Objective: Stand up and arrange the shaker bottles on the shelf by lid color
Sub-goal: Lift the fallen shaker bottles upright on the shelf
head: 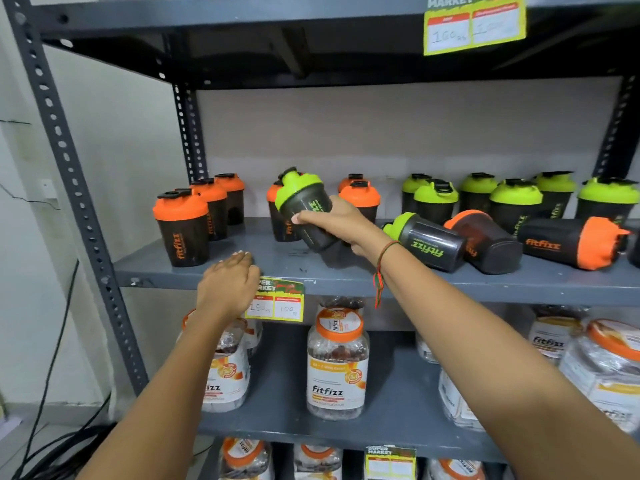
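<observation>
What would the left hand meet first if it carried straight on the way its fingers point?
Probably bare shelf: the left hand points up and back across the front edge into the gap between the upright orange-lidded shakers. Depth is unclear, so that nearest shaker might be grazed.

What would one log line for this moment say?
right hand: holds green-lid shaker, tilted | left hand: empty, at shelf edge | three shakers lying down

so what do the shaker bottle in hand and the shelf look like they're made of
Shaker bottle in the right hand: looks like plastic, with a dark smoky translucent body showing a soft sheen and an opaque matte lime-green lid. Shelf: probably painted steel, grey and semi-gloss, with perforated slotted uprights and scuffed paint at the front edge.
</observation>
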Available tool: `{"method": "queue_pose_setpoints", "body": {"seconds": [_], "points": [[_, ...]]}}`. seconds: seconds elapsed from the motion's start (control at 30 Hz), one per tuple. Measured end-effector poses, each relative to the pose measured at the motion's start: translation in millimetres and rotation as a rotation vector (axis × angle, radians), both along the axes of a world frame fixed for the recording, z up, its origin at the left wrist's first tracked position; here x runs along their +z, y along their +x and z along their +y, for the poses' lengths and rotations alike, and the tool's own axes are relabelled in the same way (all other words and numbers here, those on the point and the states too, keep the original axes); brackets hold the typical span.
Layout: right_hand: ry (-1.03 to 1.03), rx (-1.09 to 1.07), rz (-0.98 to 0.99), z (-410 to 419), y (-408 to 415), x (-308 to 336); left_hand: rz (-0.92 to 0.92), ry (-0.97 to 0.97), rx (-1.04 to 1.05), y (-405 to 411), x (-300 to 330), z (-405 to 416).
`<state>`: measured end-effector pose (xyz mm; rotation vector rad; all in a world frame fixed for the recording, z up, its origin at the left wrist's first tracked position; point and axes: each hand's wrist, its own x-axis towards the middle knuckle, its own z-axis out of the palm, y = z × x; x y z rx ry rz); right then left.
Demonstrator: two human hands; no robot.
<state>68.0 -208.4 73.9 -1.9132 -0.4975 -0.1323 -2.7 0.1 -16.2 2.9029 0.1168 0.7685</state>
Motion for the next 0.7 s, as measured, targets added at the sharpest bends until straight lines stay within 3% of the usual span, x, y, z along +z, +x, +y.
{"method": "queue_pose_setpoints", "body": {"seconds": [0.23, 0.4, 0.7], "points": [[0.490, -0.202, -0.141, -73, -31, 12, -0.062, 0.023, -0.018, 2, -4, 2], [0.329, -0.541, -0.325, -160, -50, 9, -0.083, 0.040, -0.026, 2, -4, 2], [0.363, -0.852, -0.276, -272, -66, -23, -0.086, 0.051, -0.031, 2, -4, 3]]}}
